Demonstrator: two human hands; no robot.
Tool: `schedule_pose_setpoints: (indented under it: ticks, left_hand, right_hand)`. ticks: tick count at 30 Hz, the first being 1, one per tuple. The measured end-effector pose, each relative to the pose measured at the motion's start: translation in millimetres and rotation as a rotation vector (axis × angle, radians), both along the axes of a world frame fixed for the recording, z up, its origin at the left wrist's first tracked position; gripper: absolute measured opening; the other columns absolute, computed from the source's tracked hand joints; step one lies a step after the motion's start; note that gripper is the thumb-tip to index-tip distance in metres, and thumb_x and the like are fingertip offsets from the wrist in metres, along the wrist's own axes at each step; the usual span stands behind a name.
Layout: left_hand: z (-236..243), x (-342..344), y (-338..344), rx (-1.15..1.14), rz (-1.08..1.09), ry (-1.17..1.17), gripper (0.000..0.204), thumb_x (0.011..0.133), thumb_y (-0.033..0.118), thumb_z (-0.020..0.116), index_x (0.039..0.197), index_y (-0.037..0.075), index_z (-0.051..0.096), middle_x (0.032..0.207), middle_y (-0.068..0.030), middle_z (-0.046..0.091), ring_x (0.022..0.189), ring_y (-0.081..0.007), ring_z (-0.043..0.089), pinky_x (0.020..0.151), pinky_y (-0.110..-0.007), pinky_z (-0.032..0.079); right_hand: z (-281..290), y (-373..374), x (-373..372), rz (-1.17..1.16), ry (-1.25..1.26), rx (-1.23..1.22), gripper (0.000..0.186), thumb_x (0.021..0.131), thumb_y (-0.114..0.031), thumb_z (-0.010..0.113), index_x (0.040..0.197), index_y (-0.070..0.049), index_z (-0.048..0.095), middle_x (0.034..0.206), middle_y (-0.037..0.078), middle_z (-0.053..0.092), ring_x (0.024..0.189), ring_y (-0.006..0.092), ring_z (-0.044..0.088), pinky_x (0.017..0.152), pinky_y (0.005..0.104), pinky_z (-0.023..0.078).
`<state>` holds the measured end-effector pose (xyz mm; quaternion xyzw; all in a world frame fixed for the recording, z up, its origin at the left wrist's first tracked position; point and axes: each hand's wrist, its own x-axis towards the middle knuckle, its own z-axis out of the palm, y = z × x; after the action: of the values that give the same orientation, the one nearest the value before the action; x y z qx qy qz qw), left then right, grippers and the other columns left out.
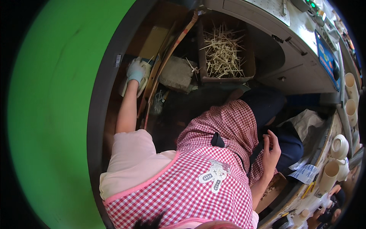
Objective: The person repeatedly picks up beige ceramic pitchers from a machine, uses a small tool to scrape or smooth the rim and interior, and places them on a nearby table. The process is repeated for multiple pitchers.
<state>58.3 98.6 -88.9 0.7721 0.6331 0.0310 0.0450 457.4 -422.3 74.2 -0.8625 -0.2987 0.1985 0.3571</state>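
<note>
My left hand [135, 71], in a white and pale-blue glove, reaches down into a narrow brown space at the left. Beside its palm sits a cream-coloured curved piece [145, 76] whose kind I cannot make out. The fingers are mostly hidden, so whether they grip it does not show. My bare right hand [271, 152] is raised over my lap beside the checked apron [183, 179], its fingers loosely bent and apart, with nothing visible in them.
Ahead, a cardboard box [228, 79] holds a heap of thin pale spiky sticks. A rough grey block [177, 74] lies left of it. The workbench on the right carries cream cylindrical cups [328, 175] and a paper sheet [305, 174]. Another person [331, 206] is at the lower right.
</note>
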Motion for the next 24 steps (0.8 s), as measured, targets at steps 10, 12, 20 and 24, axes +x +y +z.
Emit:
schedule_pose_setpoints:
  ticks: [10,12,20,24]
  left_hand:
    - [12.0,10.0,75.1,-0.512,-0.036,0.255,0.06,0.068,0.031,0.095,0.115,-0.001,0.076,0.117,-0.0225,0.075,0.101,-0.0353,0.074,0.083,-0.048,0.06]
    - [52.9,19.9,57.9,-0.393,0.145,0.265,0.056,0.071,0.032,0.093,0.114,0.0,0.076,0.116,-0.0215,0.075,0.099,-0.0361,0.074,0.085,-0.047,0.06]
    - [228.0,143.3,-134.1,0.611,-0.841,-0.278,0.037,0.071,0.015,0.086,0.106,0.008,0.075,0.143,-0.012,0.064,0.134,-0.0383,0.058,0.116,-0.054,0.042]
    - [307.6,213.6,-206.2,0.288,-1.097,-0.596,0.045,0.065,0.022,0.094,0.104,0.004,0.078,0.142,-0.0239,0.063,0.133,-0.0446,0.058,0.111,-0.049,0.047]
  right_hand:
    - [5.9,-4.1,-3.7,0.071,-0.175,0.003,0.024,0.095,-0.01,0.07,0.117,-0.002,0.072,0.106,0.018,0.073,0.098,0.0343,0.071,0.086,0.0399,0.056]
    - [6.3,-4.1,-2.5,0.057,-0.124,0.004,0.024,0.094,-0.011,0.07,0.116,-0.002,0.072,0.105,0.017,0.074,0.097,0.0347,0.07,0.086,0.0413,0.056]
    - [22.8,31.9,12.2,0.205,-0.183,0.214,0.028,0.095,-0.013,0.071,0.121,-0.004,0.071,0.108,0.016,0.074,0.1,0.0329,0.071,0.088,0.0404,0.057]
    - [48.7,19.3,27.4,-0.001,-0.132,0.538,0.042,0.096,-0.018,0.073,0.135,-0.003,0.064,0.122,0.017,0.07,0.111,0.0324,0.069,0.099,0.0397,0.053]
